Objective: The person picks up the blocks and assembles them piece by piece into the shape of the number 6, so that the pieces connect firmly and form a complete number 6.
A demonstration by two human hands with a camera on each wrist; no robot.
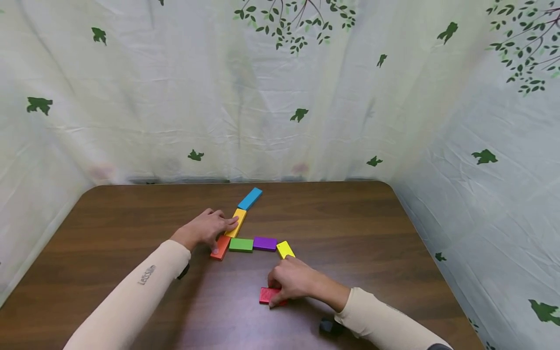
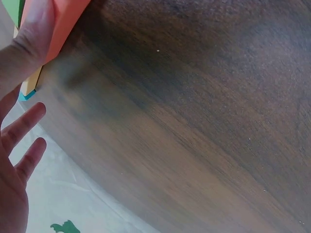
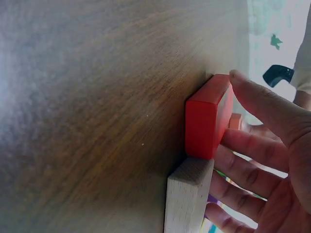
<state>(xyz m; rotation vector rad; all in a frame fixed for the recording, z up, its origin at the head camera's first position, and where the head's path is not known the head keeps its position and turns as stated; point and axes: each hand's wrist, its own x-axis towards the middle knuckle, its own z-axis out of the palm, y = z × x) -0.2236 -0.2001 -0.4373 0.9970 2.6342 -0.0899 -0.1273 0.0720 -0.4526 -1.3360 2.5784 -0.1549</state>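
Observation:
My left hand [image 1: 205, 228] lies over the left part of a row of coloured wooden blocks. Its thumb rests on the orange-red block [image 1: 223, 246], and a fingertip touches the amber block [image 1: 240, 217]. In the left wrist view two other fingers stretch out past the blocks. My right hand [image 1: 294, 278] holds a red block [image 1: 264, 295] flat on the table, thumb at its near edge and index finger across from it. A plain wood block [image 3: 188, 194] lies end to end with the red one under the right fingers, hidden by the hand in the head view.
A blue block [image 1: 250, 199] continues the row beyond the amber one. Green [image 1: 241, 245], purple [image 1: 265, 244] and yellow [image 1: 285, 249] blocks run rightward from the orange-red one. The brown table [image 1: 350, 218] ends at a leaf-printed curtain [image 1: 262, 121] behind.

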